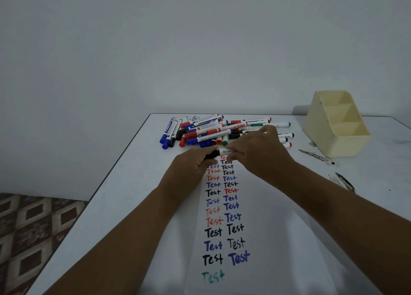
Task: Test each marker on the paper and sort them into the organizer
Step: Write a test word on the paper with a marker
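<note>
Head view looks down along both forearms to a white tabletop (133, 183). Both hands meet over the far end of the paper (262, 250), gripping one black whiteboard marker (219, 153) held level between them. The left hand (191, 165) curls its fingers round the black cap end; the right hand (259, 152) pinches the white barrel, where "BOARD PEN" can be read upside down. Whether the cap is on or partly off cannot be told.

Just beyond the hands lies a loose pile of markers (206, 131) with blue, red, black and green caps. Barrels there show "WHITEBOARD 500" and "KREATE"; the smaller print is too blurred to read.

Two columns of the handwritten word "Test" run down the paper in black, blue and red, with a single green one (213, 277) nearest the camera.

A cream plastic organizer (333, 125) with three stepped compartments stands at the far right of the tabletop, well apart from the hands. Dark ink smears (343, 180) mark the surface in front of it.
</note>
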{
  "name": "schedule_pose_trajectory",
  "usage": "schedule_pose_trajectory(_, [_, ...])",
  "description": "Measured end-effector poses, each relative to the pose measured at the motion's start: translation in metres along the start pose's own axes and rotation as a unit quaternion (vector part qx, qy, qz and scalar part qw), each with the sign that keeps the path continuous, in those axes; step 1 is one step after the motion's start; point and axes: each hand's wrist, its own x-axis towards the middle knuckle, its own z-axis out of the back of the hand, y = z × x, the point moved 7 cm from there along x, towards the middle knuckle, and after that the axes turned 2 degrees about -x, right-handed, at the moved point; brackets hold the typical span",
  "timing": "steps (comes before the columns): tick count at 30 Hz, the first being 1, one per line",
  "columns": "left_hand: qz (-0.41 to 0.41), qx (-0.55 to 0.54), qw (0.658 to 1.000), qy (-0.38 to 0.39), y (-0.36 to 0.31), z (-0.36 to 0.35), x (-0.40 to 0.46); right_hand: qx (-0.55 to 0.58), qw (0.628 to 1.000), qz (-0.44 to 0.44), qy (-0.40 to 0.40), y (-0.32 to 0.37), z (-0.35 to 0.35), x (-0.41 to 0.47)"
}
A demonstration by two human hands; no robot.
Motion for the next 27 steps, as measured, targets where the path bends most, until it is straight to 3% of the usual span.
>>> schedule_pose_trajectory(7, [0.006,-0.001,1.0,0.006,-0.004,0.0,-0.001,0.011,1.0,-0.002,-0.008,0.003,-0.005,0.003])
schedule_pose_trajectory(15, [0.002,-0.011,1.0,0.009,-0.005,0.0,-0.003,0.025,0.997,0.003,-0.07,0.005,-0.008,0.005])
schedule_pose_trajectory(27, [0.021,0.013,1.0,0.015,-0.001,-0.005,0.001,0.006,0.998,-0.031,-0.061,0.013,-0.015,0.0])
